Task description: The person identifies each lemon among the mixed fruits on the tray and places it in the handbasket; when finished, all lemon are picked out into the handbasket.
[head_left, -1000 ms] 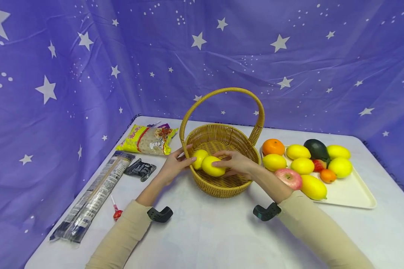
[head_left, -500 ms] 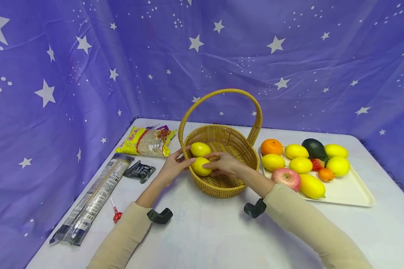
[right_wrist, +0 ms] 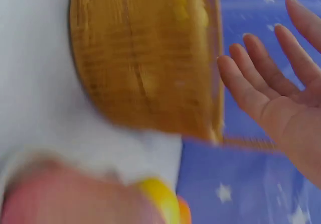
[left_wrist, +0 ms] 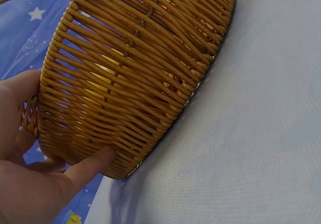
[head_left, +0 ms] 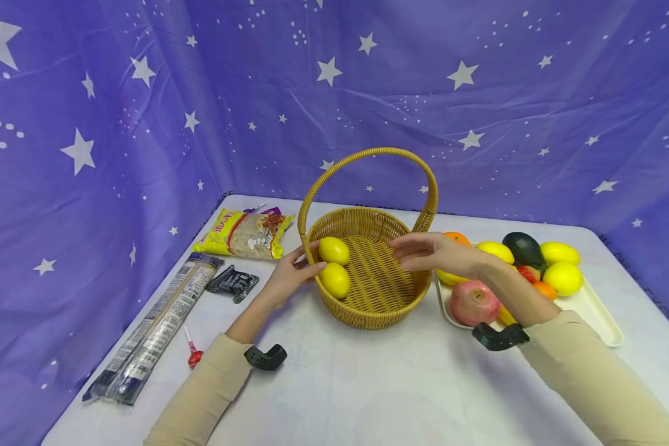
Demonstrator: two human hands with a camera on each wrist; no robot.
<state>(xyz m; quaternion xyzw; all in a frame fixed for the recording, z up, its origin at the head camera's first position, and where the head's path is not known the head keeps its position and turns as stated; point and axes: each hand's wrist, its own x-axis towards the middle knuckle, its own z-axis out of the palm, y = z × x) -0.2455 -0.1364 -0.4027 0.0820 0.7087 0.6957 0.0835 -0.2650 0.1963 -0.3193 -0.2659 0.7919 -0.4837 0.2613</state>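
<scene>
In the head view a woven basket (head_left: pixel 370 319) with a tall arched handle stands mid-table. My left hand (head_left: pixel 287 279) holds its left rim, the thumb hooked at the edge and, in the left wrist view, a finger (left_wrist: pixel 93 166) lying along the woven wall. Two lemons (head_left: pixel 334 250) rest one behind the other inside, against the left wall near that thumb. Over the right rim is my right hand (head_left: pixel 440 254), its fingers extended and nothing in them; the right wrist view also shows the palm (right_wrist: pixel 288 113) bare.
Right of the basket, a cream tray (head_left: pixel 604 325) bears an apple (head_left: pixel 475 303), several lemons, oranges and a dark green fruit (head_left: pixel 523 249). On the left lie a yellow snack bag (head_left: pixel 245 234), a long clear package (head_left: pixel 156 328), a black packet (head_left: pixel 233 284) and a lollipop (head_left: pixel 194 356).
My right hand has let go of the front lemon, now lying in the basket, and has moved right toward the tray. The left hand stays at the rim.
</scene>
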